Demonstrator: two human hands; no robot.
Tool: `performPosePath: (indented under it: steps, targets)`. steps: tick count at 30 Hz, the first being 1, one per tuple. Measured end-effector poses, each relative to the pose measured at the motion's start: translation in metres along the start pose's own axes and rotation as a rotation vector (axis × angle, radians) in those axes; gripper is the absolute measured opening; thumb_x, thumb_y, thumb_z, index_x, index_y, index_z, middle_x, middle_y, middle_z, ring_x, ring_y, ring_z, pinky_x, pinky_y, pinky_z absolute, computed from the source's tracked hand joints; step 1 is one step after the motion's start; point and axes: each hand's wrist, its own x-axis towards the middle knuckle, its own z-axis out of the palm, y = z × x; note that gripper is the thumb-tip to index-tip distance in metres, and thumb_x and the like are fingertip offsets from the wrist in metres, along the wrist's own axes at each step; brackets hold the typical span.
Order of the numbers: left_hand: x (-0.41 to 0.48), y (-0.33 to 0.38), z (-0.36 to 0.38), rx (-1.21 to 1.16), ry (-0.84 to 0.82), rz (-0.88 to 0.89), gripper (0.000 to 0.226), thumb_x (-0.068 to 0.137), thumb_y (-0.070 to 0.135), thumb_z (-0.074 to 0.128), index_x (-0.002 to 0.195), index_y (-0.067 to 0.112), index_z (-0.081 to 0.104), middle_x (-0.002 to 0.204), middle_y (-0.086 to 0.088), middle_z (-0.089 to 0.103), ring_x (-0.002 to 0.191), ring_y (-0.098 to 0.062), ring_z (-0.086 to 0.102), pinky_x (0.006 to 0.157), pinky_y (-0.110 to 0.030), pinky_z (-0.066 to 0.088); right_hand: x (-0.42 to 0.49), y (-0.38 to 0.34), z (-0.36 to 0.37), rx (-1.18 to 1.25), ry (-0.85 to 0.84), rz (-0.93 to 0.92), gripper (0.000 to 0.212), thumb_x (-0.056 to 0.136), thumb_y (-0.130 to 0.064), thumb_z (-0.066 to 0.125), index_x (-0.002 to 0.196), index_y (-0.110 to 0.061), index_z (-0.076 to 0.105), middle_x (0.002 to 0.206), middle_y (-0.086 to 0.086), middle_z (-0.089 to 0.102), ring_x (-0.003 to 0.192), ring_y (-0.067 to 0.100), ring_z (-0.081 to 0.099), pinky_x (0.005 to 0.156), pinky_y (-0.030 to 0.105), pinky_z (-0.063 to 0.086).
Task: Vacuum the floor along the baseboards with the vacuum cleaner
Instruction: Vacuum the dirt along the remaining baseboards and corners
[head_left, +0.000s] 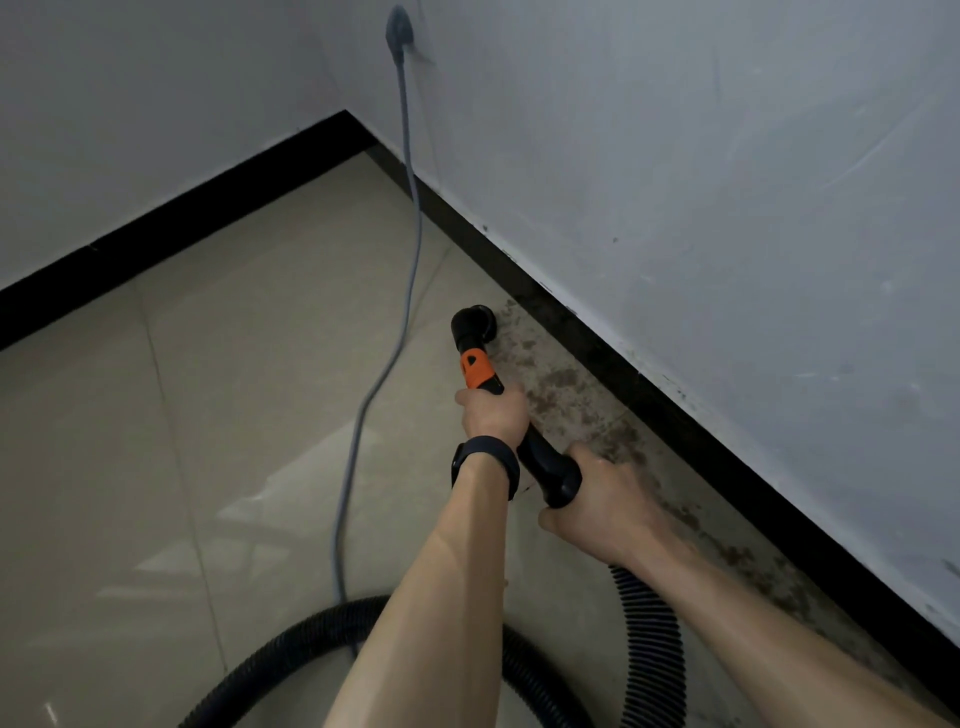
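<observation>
A black vacuum wand with an orange collar points down at the tiled floor, its round nozzle set on the tile close to the black baseboard. My left hand, with a dark band on the wrist, grips the wand just behind the orange collar. My right hand holds the black handle end, where the ribbed hose joins. Brown dirt patches lie on the floor along the baseboard, from the nozzle back past my right arm.
A grey power cord hangs from a wall plug and trails over the beige tiles to the left of the wand. The black hose loops across the floor at the bottom. A second baseboard meets the first in the corner.
</observation>
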Motion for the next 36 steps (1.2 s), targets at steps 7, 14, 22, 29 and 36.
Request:
performPosePath:
  steps: [7, 14, 22, 29, 36]
  targets:
    - [0.012, 0.012, 0.014, 0.089, 0.020, 0.050, 0.041, 0.090, 0.024, 0.057, 0.121, 0.009, 0.035, 0.106, -0.015, 0.056, 0.092, -0.036, 0.062, 0.081, -0.043, 0.055, 0.015, 0.002, -0.010, 0.031, 0.001, 0.026, 0.031, 0.073, -0.035, 0.074, 0.092, -0.029, 0.051, 0.088, -0.002, 0.063, 0.075, 0.017, 0.063, 0.067, 0.044, 0.060]
    - [0.021, 0.020, 0.027, 0.173, 0.001, 0.093, 0.042, 0.093, 0.025, 0.054, 0.126, 0.007, 0.035, 0.102, -0.013, 0.054, 0.086, -0.032, 0.057, 0.077, -0.039, 0.052, 0.024, 0.006, -0.016, 0.090, 0.034, 0.026, 0.028, 0.075, -0.031, 0.075, 0.091, -0.030, 0.051, 0.088, -0.003, 0.063, 0.076, 0.015, 0.064, 0.068, 0.040, 0.060]
    - [0.015, 0.021, 0.020, 0.171, 0.004, 0.077, 0.048, 0.093, 0.027, 0.056, 0.128, 0.007, 0.032, 0.104, -0.012, 0.054, 0.091, -0.032, 0.060, 0.083, -0.042, 0.055, 0.021, 0.004, -0.022, 0.079, -0.016, 0.003, 0.033, 0.073, -0.035, 0.079, 0.092, -0.031, 0.052, 0.090, -0.005, 0.063, 0.078, 0.013, 0.063, 0.068, 0.037, 0.060]
    - [-0.017, -0.009, -0.018, -0.008, 0.042, -0.032, 0.038, 0.092, 0.023, 0.057, 0.119, 0.014, 0.032, 0.098, -0.015, 0.059, 0.075, -0.031, 0.067, 0.079, -0.050, 0.060, -0.013, -0.001, -0.004, -0.035, -0.080, -0.080, 0.032, 0.070, -0.035, 0.076, 0.086, -0.026, 0.050, 0.084, -0.002, 0.062, 0.071, 0.016, 0.062, 0.053, 0.034, 0.048]
    - [-0.068, -0.064, -0.057, -0.115, 0.063, -0.129, 0.051, 0.074, 0.033, 0.060, 0.114, 0.018, 0.034, 0.098, -0.018, 0.060, 0.086, -0.037, 0.067, 0.082, -0.054, 0.058, -0.072, 0.009, 0.009, -0.105, -0.209, -0.145, 0.035, 0.066, -0.038, 0.076, 0.089, -0.030, 0.050, 0.084, -0.002, 0.064, 0.073, 0.018, 0.065, 0.062, 0.038, 0.057]
